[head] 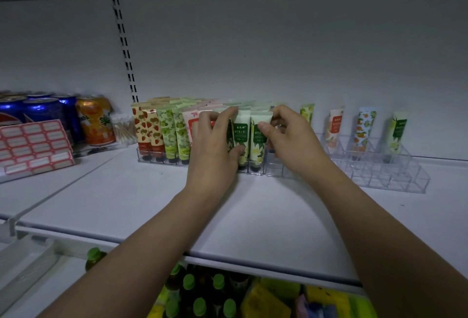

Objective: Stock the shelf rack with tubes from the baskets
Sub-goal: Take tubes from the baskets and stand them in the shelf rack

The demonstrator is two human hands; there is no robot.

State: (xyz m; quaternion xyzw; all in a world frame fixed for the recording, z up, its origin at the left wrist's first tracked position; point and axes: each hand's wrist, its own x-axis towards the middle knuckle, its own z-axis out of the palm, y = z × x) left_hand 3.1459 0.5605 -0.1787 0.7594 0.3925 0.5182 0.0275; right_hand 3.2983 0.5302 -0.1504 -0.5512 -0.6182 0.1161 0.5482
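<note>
On the shelf, at the full clear rack [200, 163]: both hands on upright white-green tubes. Left hand [215, 140] wraps one tube [240, 135]; right hand [286, 135] pinches its neighbour [259, 137] near the crimped top. Long axes vertical, caps down. Nearly empty rack [379, 173] lies rightward, nearer the right hand.

Both forearms reach forward, left hand [215, 140] and right hand [291, 137] side by side, fingers [263, 127] curled.

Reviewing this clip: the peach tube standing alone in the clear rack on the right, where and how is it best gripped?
Pinch the peach tube by its flat crimped top, coming from above and in front. It stands cap down in the clear rack, so only the upper part is free.
</note>
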